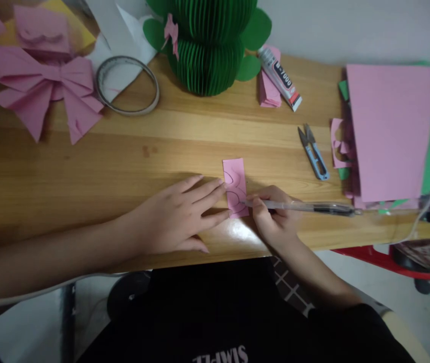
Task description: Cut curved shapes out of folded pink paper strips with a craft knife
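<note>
A small pink paper strip [235, 187] lies on the wooden table [131, 151], with curved pen lines drawn on it. My left hand [177, 217] lies flat, fingers stretched out, its fingertips pressing the strip's left edge. My right hand [273, 217] is closed round a clear pen [306, 206], whose tip touches the lower part of the strip.
Blue thread snips [313, 151] lie to the right, beside a stack of pink and green paper sheets [389, 131]. Behind stand a green honeycomb paper cactus [209, 45], a glue tube [279, 78], folded pink pieces [268, 93], a tape ring [127, 85] and a pink paper bow [46, 93].
</note>
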Demonstrator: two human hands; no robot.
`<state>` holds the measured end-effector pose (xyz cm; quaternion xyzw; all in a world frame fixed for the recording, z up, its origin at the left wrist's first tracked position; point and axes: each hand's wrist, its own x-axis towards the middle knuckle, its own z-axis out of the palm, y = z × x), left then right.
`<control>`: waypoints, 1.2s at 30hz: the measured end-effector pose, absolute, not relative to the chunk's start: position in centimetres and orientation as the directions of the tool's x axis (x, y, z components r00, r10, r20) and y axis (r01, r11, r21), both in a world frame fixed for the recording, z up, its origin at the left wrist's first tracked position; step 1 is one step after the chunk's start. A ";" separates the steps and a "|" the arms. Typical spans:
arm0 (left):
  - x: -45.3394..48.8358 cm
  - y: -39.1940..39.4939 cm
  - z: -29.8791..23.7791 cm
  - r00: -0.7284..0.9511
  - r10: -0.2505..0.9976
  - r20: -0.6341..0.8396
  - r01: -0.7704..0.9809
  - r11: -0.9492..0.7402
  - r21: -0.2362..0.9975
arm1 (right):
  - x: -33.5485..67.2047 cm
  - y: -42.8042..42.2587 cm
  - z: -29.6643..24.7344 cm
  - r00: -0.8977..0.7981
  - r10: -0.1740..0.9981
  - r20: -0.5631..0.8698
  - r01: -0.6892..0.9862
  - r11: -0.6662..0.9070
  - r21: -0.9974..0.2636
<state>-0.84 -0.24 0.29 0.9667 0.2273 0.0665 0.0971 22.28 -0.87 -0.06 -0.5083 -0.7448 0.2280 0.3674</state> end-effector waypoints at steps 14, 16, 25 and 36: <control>-0.9 -0.2 0.4 0.887 0.451 0.097 0.422 -0.878 0.224 | 22.4 -0.7 0.3 -0.290 0.903 0.315 0.513 0.425 -0.746; -0.8 -0.2 0.5 0.889 0.447 0.098 0.420 -0.882 0.213 | 22.3 -0.6 0.4 -0.311 0.900 0.305 0.466 0.424 -0.777; -0.8 -0.1 0.4 0.896 0.438 0.077 0.418 -0.889 0.189 | 22.2 -0.3 0.2 -0.347 0.906 0.243 0.386 0.374 -0.843; -0.8 -0.1 0.4 0.893 0.445 0.063 0.427 -0.884 0.192 | 22.4 -0.3 0.0 -0.351 0.910 0.222 0.392 0.358 -0.847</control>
